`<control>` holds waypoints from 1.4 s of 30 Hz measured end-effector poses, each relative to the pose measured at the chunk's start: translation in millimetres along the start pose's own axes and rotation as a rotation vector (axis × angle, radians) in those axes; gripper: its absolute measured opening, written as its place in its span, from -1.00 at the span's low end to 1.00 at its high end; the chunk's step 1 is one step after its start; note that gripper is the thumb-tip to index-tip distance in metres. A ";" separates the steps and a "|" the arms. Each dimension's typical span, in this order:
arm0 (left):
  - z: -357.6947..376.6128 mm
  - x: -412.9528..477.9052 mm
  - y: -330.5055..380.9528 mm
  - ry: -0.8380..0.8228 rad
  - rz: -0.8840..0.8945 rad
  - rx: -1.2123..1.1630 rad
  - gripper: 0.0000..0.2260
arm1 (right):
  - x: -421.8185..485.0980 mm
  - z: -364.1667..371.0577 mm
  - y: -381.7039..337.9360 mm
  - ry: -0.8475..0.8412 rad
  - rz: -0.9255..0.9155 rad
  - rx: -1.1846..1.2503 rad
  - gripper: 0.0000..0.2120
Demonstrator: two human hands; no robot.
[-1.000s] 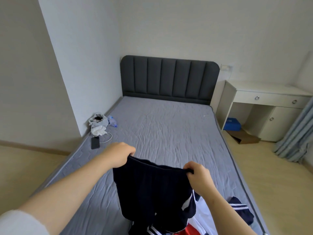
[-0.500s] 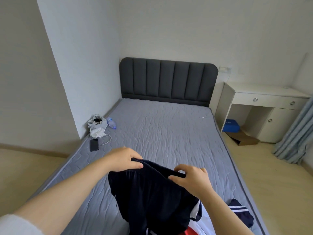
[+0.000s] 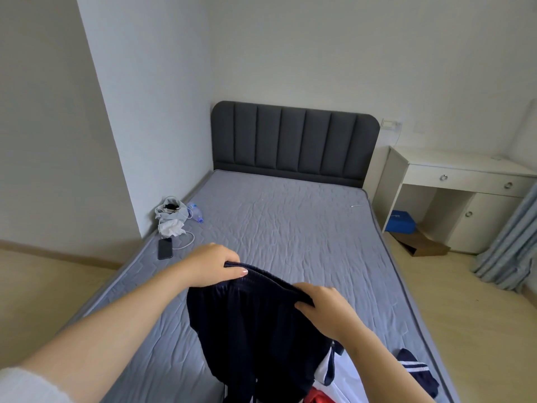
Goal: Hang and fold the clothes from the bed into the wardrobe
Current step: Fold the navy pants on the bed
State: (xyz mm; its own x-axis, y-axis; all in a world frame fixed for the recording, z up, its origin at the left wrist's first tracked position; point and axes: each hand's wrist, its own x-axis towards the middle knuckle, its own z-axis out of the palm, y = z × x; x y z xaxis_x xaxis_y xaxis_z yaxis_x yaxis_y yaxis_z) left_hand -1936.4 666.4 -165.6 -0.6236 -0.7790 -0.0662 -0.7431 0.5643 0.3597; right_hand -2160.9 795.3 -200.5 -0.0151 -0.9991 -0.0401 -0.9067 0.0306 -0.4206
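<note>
No readable txt, labels or nos. anywhere.

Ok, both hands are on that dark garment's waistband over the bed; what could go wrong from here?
The navy garment, held by the left hand and right hand, hangs into the clothes pile on the bed; lifting might drag pieces off. Spreading it leftward could knock the phone near the edge.

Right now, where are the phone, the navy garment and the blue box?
phone [image 3: 165, 248], head view, middle of its screen.
navy garment [image 3: 255, 330], head view, fabric below the waistband.
blue box [image 3: 402, 221], head view, its front.
</note>
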 end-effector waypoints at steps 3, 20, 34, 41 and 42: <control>-2.1 -1.8 -0.1 -0.107 -0.068 -0.104 -0.66 | -2.6 -8.2 -3.2 -0.175 0.111 0.446 -0.86; 31.4 -4.6 107.6 0.206 -0.124 -0.169 -0.81 | 8.1 -19.2 -35.9 0.128 0.543 1.175 -0.93; 24.5 -16.4 89.6 0.053 -0.075 -0.229 -0.66 | 0.4 -25.0 -45.8 0.176 0.369 1.265 -0.73; -10.3 -30.2 72.8 0.071 0.184 -0.392 -0.64 | -0.3 -24.2 -28.2 0.113 0.128 1.043 -0.43; -14.5 -32.8 70.0 0.096 0.189 -0.447 -0.65 | -0.3 -25.8 -26.9 0.091 0.117 1.047 -0.52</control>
State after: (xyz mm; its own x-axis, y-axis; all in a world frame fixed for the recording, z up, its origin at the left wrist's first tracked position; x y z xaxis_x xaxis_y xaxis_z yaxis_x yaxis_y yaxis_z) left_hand -1964.4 727.5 -124.7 -0.6964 -0.7080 0.1173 -0.4292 0.5420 0.7225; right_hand -2147.4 794.0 -165.8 -0.1492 -0.9855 -0.0809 -0.0819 0.0938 -0.9922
